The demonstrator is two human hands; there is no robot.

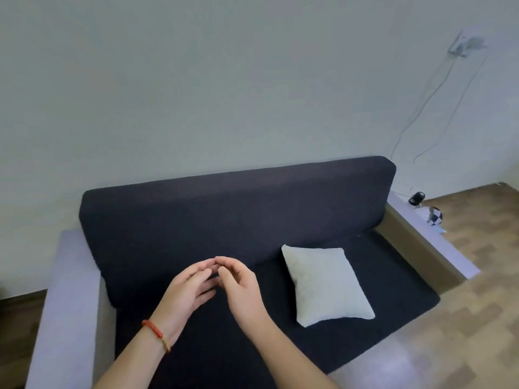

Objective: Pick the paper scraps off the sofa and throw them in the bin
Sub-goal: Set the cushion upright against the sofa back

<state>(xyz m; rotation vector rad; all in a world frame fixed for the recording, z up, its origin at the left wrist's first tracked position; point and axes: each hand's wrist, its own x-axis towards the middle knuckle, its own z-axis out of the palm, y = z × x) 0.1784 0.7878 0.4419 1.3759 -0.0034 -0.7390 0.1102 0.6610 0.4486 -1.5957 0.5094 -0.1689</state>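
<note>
The sofa has a black seat and back with pale lilac-grey arms. A cream cushion lies on it. The bracelet is red and yellow, the floor patterned light brown wood, the wall whitish grey.

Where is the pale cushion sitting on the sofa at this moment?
In the head view the cushion lies flat on the sofa seat's right half, right of both hands, near the right armrest.
</note>
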